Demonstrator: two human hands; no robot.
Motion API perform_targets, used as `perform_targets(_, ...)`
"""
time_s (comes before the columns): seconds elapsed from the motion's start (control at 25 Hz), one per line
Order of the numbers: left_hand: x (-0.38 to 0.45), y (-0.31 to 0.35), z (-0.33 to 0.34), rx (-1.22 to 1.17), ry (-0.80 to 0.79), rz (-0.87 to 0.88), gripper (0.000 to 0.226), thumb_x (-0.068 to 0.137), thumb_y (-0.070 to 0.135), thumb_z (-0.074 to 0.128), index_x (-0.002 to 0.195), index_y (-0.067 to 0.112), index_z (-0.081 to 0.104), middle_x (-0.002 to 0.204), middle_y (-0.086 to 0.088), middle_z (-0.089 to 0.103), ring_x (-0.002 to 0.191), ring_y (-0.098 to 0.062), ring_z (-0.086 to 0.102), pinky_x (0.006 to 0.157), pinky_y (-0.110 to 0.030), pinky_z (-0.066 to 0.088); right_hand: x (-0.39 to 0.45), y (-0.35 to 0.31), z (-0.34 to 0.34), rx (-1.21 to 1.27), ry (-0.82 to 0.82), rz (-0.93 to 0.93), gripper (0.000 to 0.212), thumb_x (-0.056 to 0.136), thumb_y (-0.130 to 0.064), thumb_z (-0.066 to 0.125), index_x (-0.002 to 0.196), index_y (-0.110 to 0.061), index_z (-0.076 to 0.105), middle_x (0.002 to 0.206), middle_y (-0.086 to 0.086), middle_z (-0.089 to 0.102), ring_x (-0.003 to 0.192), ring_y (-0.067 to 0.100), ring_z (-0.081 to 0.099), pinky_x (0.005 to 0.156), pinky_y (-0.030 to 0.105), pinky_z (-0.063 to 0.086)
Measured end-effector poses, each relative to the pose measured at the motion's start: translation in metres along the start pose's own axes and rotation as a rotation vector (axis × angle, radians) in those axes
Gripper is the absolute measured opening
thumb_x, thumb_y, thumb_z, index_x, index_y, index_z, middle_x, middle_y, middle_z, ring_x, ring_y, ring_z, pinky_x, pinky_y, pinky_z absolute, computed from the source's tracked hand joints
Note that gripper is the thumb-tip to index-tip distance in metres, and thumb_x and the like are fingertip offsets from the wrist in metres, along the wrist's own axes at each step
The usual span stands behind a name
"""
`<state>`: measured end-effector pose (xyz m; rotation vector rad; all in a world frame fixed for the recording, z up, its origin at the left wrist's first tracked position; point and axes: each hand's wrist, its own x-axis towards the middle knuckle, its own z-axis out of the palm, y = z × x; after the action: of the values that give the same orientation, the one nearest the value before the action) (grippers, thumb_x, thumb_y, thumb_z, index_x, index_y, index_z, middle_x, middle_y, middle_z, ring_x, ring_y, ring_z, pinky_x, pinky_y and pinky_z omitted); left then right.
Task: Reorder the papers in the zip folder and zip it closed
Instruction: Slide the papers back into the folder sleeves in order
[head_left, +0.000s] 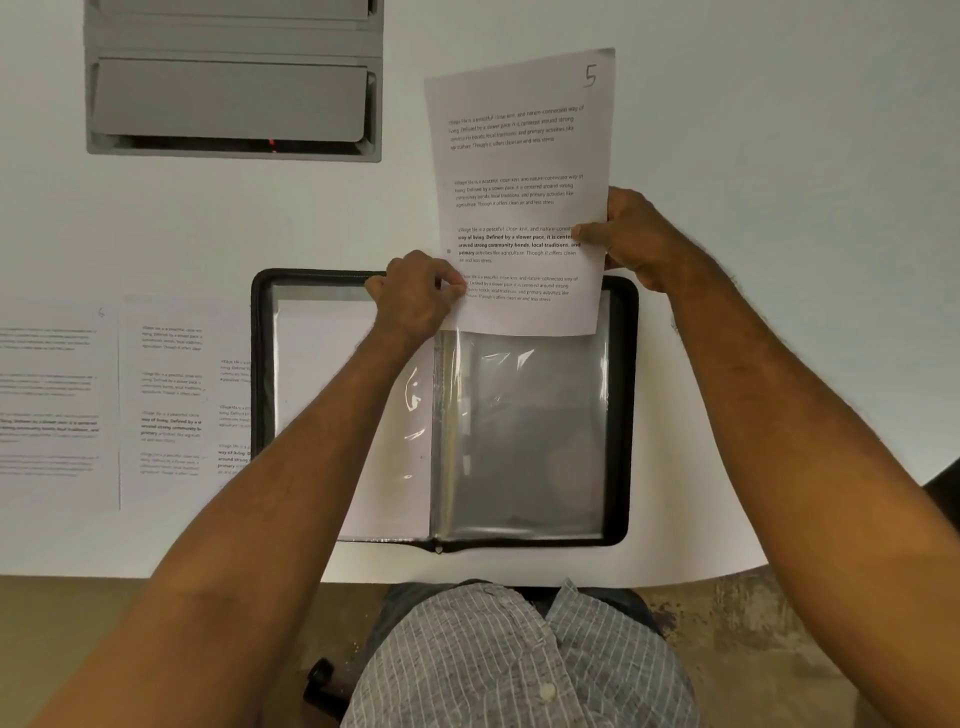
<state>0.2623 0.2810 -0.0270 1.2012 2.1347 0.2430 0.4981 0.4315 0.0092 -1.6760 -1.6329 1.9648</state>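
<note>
Zip folder (621, 415) lies open flat on the table (727, 130), dead center. Both arms reach out over it, left hand (415, 299) and right hand (631, 236) pinching the sheet (519, 171) marked 5, sticking up toward 12 o'clock. Loose papers (104, 400) at 9 o'clock

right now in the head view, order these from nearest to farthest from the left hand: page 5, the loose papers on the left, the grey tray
1. page 5: pinched by the left hand at its lower left edge.
2. loose papers: flat on the table, left of the folder.
3. grey tray: top left, at the table's far side.
</note>
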Motion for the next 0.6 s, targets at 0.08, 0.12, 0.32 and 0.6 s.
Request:
perform_targets(0.08, 0.002, -0.001, 0.002, -0.028, 0.0, -0.018, 0.004, 0.09, 0.033, 0.075, 0.091, 0.035, 0.078, 0.109, 0.011, 0.069, 0.11, -0.02, 0.056, 0.087, -0.039, 0.027, -0.001, 0.004, 0.002, 0.011, -0.011, 0.036, 0.049, 0.098, -0.004, 0.066, 0.144, -0.014, 0.055, 0.133, 0.006, 0.067, 0.111, 0.021, 0.069, 0.076, 0.032, 0.063)
perform_targets(0.12, 0.003, -0.002, 0.003, -0.034, -0.001, -0.02, 0.004, 0.09, 0.033, 0.075, 0.089, 0.035, 0.078, 0.109, 0.01, 0.069, 0.112, -0.021, 0.055, 0.086, -0.039, 0.028, -0.001, 0.006, 0.002, 0.017, -0.018, 0.065, 0.049, 0.097, -0.004, 0.068, 0.143, -0.012, 0.056, 0.132, 0.006, 0.067, 0.111, 0.021, 0.069, 0.073, 0.03, 0.063)
perform_targets(0.32, 0.005, -0.007, 0.007, -0.072, -0.042, -0.023, 0.01, 0.091, 0.034, 0.07, 0.083, 0.038, 0.075, 0.102, 0.009, 0.071, 0.109, -0.02, 0.05, 0.083, -0.037, 0.03, -0.005, 0.011, -0.004, -0.075, -0.085, 0.257, 0.045, 0.09, -0.003, 0.076, 0.131, -0.008, 0.06, 0.112, 0.003, 0.07, 0.091, 0.014, 0.07, 0.061, 0.021, 0.061)
perform_targets(0.6, 0.009, -0.006, 0.006, -0.071, -0.069, -0.024, 0.008, 0.091, 0.038, 0.071, 0.083, 0.037, 0.072, 0.095, 0.006, 0.073, 0.096, -0.015, 0.061, 0.083, -0.036, 0.03, 0.002, 0.012, 0.004, 0.041, 0.119, 0.045, 0.035, 0.103, -0.022, 0.063, 0.136, -0.013, 0.063, 0.125, 0.001, 0.071, 0.101, 0.014, 0.072, 0.078, 0.029, 0.062)
